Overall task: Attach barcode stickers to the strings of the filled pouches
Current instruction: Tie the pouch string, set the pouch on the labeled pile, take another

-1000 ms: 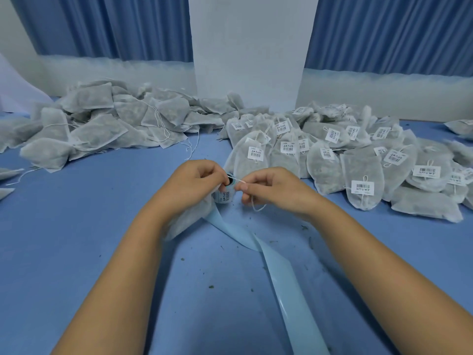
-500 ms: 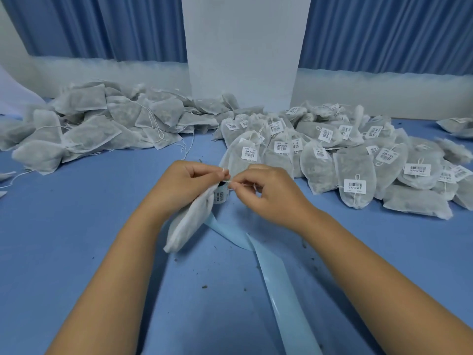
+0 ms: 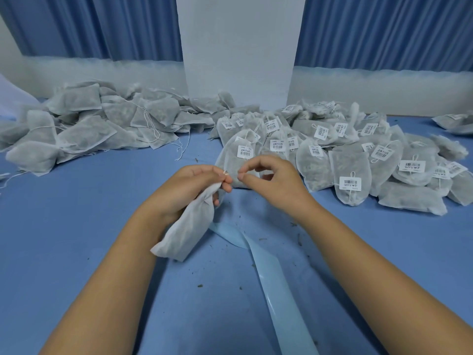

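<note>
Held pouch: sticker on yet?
Cannot tell. No sticker shows on the pouch; the left hand covers its neck and string.

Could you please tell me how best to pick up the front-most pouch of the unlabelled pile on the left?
Probably pinch the front pouch by its near edge, coming from the front: that edge lies free on the table, while neighbours crowd its far side.

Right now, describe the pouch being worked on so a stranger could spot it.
On the blue table, look in front of the barcoded pile to the left hand. The pouch it grips is the only one held, apart from every pile.
</note>
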Demonstrator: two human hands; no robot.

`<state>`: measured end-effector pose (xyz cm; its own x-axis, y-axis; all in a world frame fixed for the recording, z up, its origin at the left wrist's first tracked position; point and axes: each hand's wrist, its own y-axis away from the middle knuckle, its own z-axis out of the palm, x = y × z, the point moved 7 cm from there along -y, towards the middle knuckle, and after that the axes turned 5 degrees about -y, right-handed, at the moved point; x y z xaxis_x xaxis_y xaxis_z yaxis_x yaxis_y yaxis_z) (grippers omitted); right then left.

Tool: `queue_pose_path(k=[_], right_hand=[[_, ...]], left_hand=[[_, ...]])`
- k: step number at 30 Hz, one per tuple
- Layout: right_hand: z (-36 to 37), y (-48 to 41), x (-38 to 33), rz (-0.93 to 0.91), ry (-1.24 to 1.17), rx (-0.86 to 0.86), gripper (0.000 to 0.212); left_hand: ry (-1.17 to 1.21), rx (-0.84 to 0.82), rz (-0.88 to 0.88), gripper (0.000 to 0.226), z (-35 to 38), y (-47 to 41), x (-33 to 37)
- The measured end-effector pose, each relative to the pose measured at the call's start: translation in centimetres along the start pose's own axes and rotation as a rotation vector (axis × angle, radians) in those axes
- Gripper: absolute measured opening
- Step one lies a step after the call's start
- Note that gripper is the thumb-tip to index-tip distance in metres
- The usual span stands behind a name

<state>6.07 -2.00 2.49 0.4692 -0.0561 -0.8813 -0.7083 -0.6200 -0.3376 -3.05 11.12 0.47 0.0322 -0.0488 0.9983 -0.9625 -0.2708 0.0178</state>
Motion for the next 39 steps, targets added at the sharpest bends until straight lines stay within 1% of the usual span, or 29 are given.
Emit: queue_pose_path(k=[2, 4, 6, 8, 11, 13, 17, 20, 23, 26, 28, 30, 32, 35, 37, 39], right_hand=[[0.9, 0.2, 0.0, 0.046, -0.043, -0.109, 0.005], [1.6, 0.5, 0.2, 0.081, -0.114, -0.182, 0.007], [1.9, 0.6, 0.4, 0.106, -0.176, -0.207, 0.007], [2.1, 0.7, 0.7, 0.125, -0.178, -0.218, 0.007], [2.3, 0.6, 1.2, 0.122, -0.094, -0.19, 0.013], [2.1, 0.5, 1.1, 0.092, -0.05, -0.157, 0.012], [1.8, 0.3, 0.8, 0.027, -0.02, -0.138, 0.012], [1.8, 0.3, 1.1, 0.032, -0.108, -0.129, 0.012], [2.0, 0.4, 1.0, 0.013, -0.178, -0.138, 0.025], [1.9, 0.4, 0.7, -0.033, -0.11, -0.138, 0.019], [1.8, 0.5, 0.5, -0.068, -0.041, -0.124, 0.021], [1.7, 0.5, 0.7, -0.052, -0.042, -0.106, 0.02], [2.0, 0.5, 1.1, 0.004, -0.109, -0.107, 0.018], [2.5, 0.5, 1.8, 0.086, -0.204, -0.115, 0.025], [2.3, 0.4, 2.2, 0.123, -0.214, -0.104, 0.021], [1.9, 0.2, 2.3, 0.111, -0.194, -0.094, 0.017]], left_hand=[[-0.013, 0.002, 0.004, 0.031, 0.0, -0.1, 0.0], [-0.023, -0.003, 0.003, 0.034, 0.1, -0.1, 0.0], [-0.029, -0.001, 0.002, 0.034, 0.1, -0.1, 0.0], [-0.057, 0.008, -0.004, 0.034, -0.1, -0.2, -0.1], [-0.098, 0.024, -0.015, 0.033, -0.1, -0.3, -0.4], [-0.143, 0.06, -0.002, 0.03, -0.1, -0.3, -0.3], [-0.337, 0.169, 0.074, 0.023, -0.5, -0.3, 0.4], [-0.359, 0.178, 0.039, 0.018, -0.7, -0.2, 0.2], [-0.371, 0.172, 0.012, 0.013, -0.8, -0.3, 0.1], [-0.429, 0.178, -0.021, 0.013, -1.1, -0.4, -0.1], [-0.463, 0.198, -0.041, 0.014, -1.5, -0.4, -0.3], [-0.478, 0.204, -0.034, 0.015, -1.5, -0.4, -0.3], [-0.491, 0.201, -0.017, 0.014, -1.5, -0.4, -0.2], [-0.512, 0.174, -0.001, 0.013, -1.2, -0.3, -0.1], [-0.502, 0.161, -0.001, 0.013, -1.0, -0.3, -0.1], [-0.495, 0.171, -0.003, 0.012, -1.1, -0.3, -0.1]])
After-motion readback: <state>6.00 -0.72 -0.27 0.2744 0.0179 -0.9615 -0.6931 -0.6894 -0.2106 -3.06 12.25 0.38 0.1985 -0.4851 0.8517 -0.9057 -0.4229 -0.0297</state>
